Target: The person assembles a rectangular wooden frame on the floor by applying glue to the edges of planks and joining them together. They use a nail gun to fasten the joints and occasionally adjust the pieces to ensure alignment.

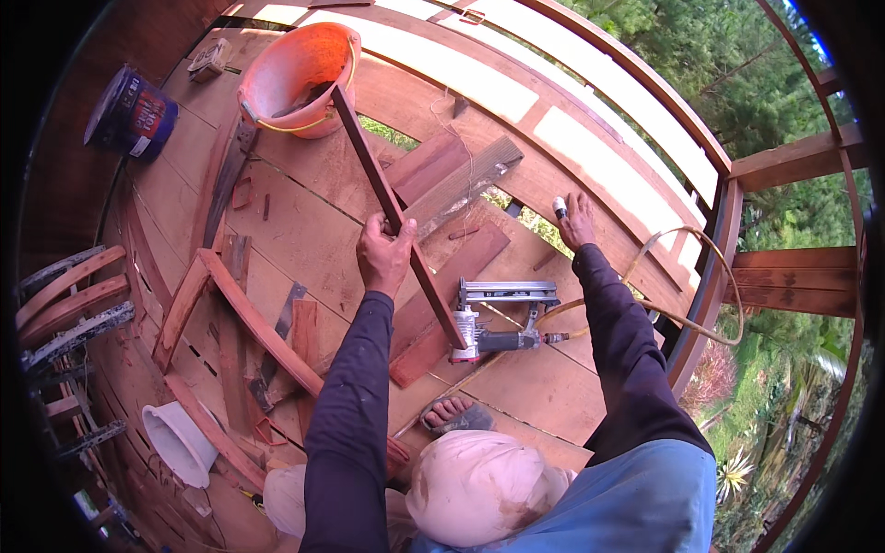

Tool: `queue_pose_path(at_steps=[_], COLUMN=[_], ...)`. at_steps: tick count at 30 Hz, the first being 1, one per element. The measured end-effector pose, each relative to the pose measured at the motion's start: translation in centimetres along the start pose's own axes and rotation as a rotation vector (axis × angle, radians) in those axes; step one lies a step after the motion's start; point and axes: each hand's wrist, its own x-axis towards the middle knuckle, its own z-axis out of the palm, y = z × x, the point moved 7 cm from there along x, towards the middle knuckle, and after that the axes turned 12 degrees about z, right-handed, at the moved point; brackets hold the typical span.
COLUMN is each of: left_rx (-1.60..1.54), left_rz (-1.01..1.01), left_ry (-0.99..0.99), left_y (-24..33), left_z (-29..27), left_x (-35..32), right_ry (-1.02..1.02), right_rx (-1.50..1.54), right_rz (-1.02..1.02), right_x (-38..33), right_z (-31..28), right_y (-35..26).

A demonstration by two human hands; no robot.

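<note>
My left hand [384, 253] is closed around a long, narrow, dark wooden strip [364, 158], which slants from the orange bucket toward the nail gun. Over the boards on the right, my right hand [578, 221] has its fingers stretched out. A small white-and-dark object [560, 207] is by its thumb; its kind is too small to tell. Between my arms lies a pneumatic nail gun [507, 323] with a hose [659, 313] attached. Reddish boards [466, 272] and a weathered grey-brown board [467, 184] lie below and beyond the strip.
An orange bucket [281, 69] stands at the back, a dark blue bucket [134, 115] at the far left. Curved wooden pieces [263, 318] and a white bucket [180, 444] are on the left. Gaps open between some deck boards. A wooden railing [728, 212] bounds the right side.
</note>
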Motion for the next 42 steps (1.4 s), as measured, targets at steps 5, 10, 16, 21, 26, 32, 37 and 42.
queue_pose_path(at_steps=[5,10,16,21,26,32,37,42], left_rx=[0.036,0.590,0.684,0.739,0.550,0.653,0.598,0.588], left_rz=[-0.029,0.261,0.328,0.347,0.349,0.265,0.258,0.254], left_ry=[-0.075,-0.202,-0.295,-0.281,-0.385,-0.395,-0.408,-0.368], left_y=[0.7,-1.0,-0.4,-1.1,2.1,-0.3,0.5,-0.1], left_z=[8.2,13.4,16.4,14.8,19.9,15.1,16.0,15.1], left_x=[4.8,7.5,7.4,8.3,7.0,9.0,9.1,9.4], right_ry=[-0.069,-0.264,0.158,0.250,0.188,0.049,0.202,0.126], right_rx=[0.048,0.063,0.336,0.239,-0.222,-0.278,-0.236,-0.056], right_rz=[0.056,0.144,0.258,0.188,0.470,0.246,-0.033,0.053], right_x=[-1.0,-0.5,10.3,19.4,28.0,29.4,29.1,23.2], right_z=[-0.6,-7.0,-10.6,-9.0,-7.7,-7.6,-6.2,-9.3], right_y=[-2.5,-7.6,-1.3,-3.9,13.5,-0.5,-2.0,-7.5])
